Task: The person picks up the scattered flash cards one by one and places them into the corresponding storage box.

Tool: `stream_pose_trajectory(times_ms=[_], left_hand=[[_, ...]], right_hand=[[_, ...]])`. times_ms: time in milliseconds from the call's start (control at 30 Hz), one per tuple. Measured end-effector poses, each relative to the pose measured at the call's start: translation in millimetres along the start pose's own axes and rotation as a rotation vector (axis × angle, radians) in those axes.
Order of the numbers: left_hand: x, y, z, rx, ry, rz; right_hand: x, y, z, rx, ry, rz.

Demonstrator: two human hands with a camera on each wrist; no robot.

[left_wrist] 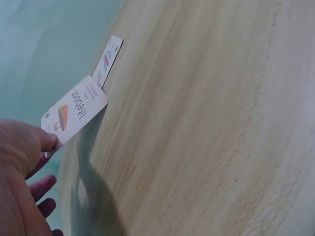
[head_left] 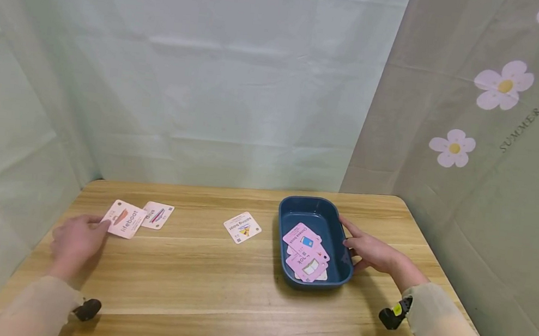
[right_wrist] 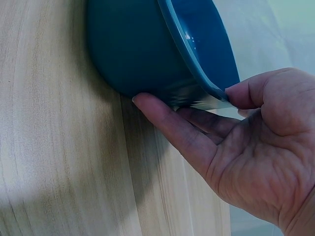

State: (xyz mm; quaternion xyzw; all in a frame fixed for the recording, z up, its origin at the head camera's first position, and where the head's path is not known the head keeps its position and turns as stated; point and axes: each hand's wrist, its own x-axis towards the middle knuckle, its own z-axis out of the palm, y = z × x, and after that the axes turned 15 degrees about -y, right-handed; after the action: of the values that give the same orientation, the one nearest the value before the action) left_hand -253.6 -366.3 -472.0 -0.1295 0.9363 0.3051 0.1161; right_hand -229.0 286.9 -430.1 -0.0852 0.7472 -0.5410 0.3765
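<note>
My left hand [head_left: 76, 241] pinches a white card [head_left: 125, 219] marked "lifeboat" by its edge, thumb on top. In the left wrist view the lifeboat card [left_wrist: 74, 110] is tilted up, with its shadow on the table below. Partly covered behind it lies a ship card [head_left: 159, 217]. On the right, my right hand [head_left: 379, 253] grips the side of a dark blue plastic bin [head_left: 317, 221]. Its thumb [right_wrist: 243, 94] is at the rim and the fingers lie against the outer wall, low down. Several overlapping cards are inside, among them a pink "Chinese book" card [head_left: 303, 236].
A sailing boat card [head_left: 242, 227] lies on the wooden table [head_left: 187, 291], left of the bin. Pale cloth [head_left: 220, 75] hangs behind the table and at the left. A grey cloth with flowers [head_left: 494, 186] hangs along the right.
</note>
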Motion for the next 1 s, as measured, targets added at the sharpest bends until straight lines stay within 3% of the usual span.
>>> stream_pose_trajectory(times_ms=[433, 800, 1000], left_hand=[[-3.8, -5.6, -6.4, -0.182, -0.043, -0.036], [-6.5, 10.1, -11.6, -0.231, -0.065, 0.036], [-12.1, 19.4, -11.0, -0.311, -0.075, 0.072]], right_hand=[[0, -1, -1, -0.007, -0.004, 0.005], [1, 0, -2, -0.009, -0.001, 0.009], [1, 1, -2, -0.008, 0.000, 0.011]])
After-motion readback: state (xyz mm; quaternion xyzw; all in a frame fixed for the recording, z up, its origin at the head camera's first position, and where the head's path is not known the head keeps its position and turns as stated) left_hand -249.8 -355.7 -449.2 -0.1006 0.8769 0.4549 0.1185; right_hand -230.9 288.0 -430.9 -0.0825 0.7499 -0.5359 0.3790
